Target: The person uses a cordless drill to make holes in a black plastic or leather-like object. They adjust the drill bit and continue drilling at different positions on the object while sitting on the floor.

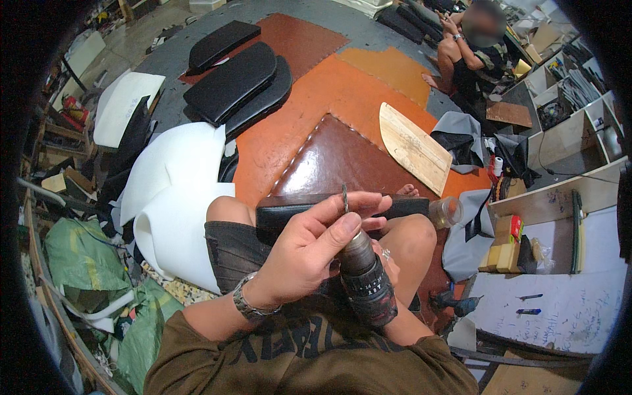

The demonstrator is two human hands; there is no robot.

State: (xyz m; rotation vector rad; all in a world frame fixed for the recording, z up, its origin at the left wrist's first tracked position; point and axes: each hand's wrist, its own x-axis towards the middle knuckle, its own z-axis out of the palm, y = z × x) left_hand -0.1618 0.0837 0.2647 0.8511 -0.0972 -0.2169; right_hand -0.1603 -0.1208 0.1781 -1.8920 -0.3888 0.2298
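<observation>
Far left: black padded panels (230,82). Near left: green sack (85,260); white foam sheets (174,178). Near centre: left hand (316,237), thumb and fingers closed around drill bit (345,197); black drill (370,289), bit upward, above the lap; right hand (390,266), mostly hidden behind, gripping the drill. Right, farther: pale wooden board (415,148).

White characters ring the collar of your drill (368,286). Large dark capitals run across the chest of your brown shirt (309,375). At your right, blue handwriting fills several lines on a white surface (500,322); the scribble on the white panel (125,122) at upper left is too small to read.
</observation>
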